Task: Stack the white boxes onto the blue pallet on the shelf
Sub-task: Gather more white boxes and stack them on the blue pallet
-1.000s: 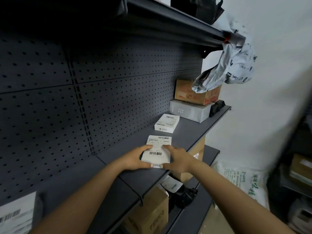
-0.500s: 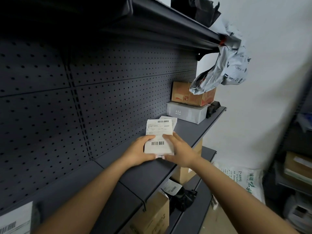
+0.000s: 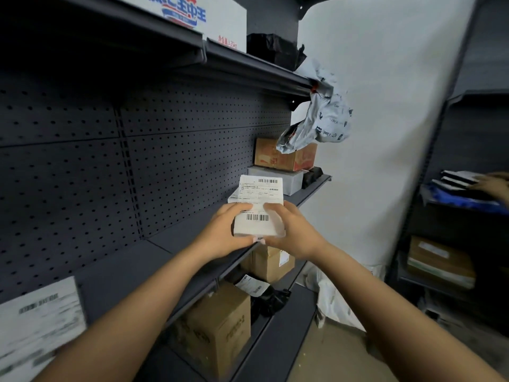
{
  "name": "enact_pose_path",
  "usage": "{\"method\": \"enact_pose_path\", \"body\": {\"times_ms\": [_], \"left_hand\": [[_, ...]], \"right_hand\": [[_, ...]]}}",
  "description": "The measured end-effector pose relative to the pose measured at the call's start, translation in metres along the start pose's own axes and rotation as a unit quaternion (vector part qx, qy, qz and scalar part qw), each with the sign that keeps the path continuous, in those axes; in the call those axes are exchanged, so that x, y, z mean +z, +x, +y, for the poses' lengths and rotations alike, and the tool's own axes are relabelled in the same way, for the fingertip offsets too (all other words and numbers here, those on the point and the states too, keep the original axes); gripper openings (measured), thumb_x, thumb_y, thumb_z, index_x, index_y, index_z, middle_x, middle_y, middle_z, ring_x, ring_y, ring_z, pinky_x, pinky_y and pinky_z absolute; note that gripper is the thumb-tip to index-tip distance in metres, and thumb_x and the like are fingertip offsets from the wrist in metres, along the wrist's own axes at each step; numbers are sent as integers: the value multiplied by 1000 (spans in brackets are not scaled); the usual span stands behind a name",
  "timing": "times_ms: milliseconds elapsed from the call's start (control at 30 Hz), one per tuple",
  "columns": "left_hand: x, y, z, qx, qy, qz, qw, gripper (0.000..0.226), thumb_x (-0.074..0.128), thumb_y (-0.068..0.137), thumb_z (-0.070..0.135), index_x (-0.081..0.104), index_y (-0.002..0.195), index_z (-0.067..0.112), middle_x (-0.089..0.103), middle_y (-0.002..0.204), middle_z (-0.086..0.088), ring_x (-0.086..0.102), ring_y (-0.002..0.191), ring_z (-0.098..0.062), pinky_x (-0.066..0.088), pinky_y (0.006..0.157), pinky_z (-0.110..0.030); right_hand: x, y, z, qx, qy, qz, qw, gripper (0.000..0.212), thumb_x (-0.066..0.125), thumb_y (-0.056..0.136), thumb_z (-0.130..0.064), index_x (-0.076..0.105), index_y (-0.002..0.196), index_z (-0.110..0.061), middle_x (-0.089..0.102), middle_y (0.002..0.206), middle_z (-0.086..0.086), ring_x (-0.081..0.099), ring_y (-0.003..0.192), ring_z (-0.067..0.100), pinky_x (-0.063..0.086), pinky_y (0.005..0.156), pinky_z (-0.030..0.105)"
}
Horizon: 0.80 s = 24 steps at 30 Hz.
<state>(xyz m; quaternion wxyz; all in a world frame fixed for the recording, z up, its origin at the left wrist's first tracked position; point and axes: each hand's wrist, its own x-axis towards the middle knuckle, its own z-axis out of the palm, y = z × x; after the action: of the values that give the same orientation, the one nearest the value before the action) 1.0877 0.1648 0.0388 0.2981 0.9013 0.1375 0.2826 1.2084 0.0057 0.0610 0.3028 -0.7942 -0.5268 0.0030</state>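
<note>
A small white box [image 3: 258,208] with barcode labels is lifted clear of the grey shelf [image 3: 170,244], tilted with its top toward me. My left hand [image 3: 223,235] grips its left side and my right hand [image 3: 293,232] grips its right side. Behind it, mostly hidden, a second white box [image 3: 233,196] shows only an edge. A blue pallet [image 3: 457,198] lies on a dark shelf at the far right, with flat dark and white items on top of it.
A grey box [image 3: 289,179] with a brown carton [image 3: 283,157] on top stands at the shelf's far end, under a crumpled grey mailer bag [image 3: 322,125]. Cartons [image 3: 220,326] fill the lower shelf. Another person's hand [image 3: 495,184] reaches over the blue pallet.
Both hands have lifted the white box off the shelf and raised it. The view has swung right, bringing the right-hand shelf and blue pallet into sight.
</note>
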Motion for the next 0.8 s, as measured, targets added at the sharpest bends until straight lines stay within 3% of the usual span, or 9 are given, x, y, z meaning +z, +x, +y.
{"method": "enact_pose_path", "body": {"times_ms": [167,367,600,800], "left_hand": [[-2,-68,41,-3,-22,30,999,72,79,71,34,45,133,38,33,140,8,31,132,-12,31,111,-33],[-12,-154,87,-3,-35,46,998,70,78,73,32,44,134,37,32,137,11,30,131,-13,31,108,-28],[-40,-228,114,-12,-34,55,998,70,77,75,34,43,137,34,31,138,9,29,132,-13,35,111,-40],[-73,-277,119,-5,-19,78,997,70,75,76,41,42,137,35,31,139,9,28,133,-12,29,109,-29]], "right_hand": [[-14,-67,-27,-15,26,8,1000,83,79,77,-25,32,146,-19,26,147,6,31,135,21,31,110,28],[-18,-141,-61,-27,36,10,999,85,81,74,-29,35,145,-23,26,149,4,30,137,21,35,110,39],[-19,-200,-114,-43,46,4,998,83,81,73,-27,36,143,-26,26,149,-1,32,134,16,33,111,32],[-9,-226,-161,-60,49,-1,997,82,81,73,-24,37,143,-26,26,148,-1,30,134,14,24,104,16]]}}
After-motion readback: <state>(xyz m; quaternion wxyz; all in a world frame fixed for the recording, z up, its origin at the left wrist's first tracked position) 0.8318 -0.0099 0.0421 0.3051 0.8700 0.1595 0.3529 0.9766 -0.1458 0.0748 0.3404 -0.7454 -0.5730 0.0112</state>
